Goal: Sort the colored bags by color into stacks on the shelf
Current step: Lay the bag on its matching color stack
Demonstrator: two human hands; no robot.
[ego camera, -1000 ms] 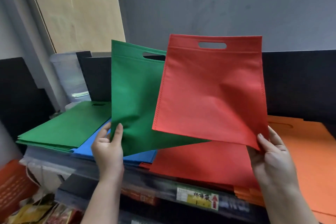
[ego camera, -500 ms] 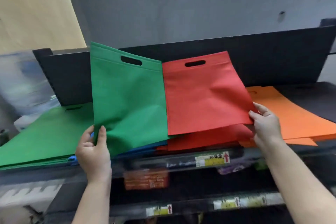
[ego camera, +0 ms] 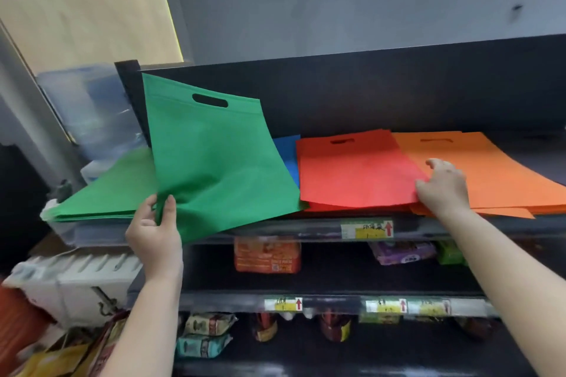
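One green bag (ego camera: 214, 162), light, limp non-woven fabric, stands tilted above the green stack (ego camera: 107, 193) on the shelf (ego camera: 275, 228); left hand (ego camera: 154, 229) pinches its lower corner, the best hold. Right hand (ego camera: 444, 190), fingers relaxed, rests at the red bag (ego camera: 352, 171) edge.

A single head-worn view looks forward and slightly down at a dark shelf (ego camera: 306, 228), close in. Both forearms reach in from below.
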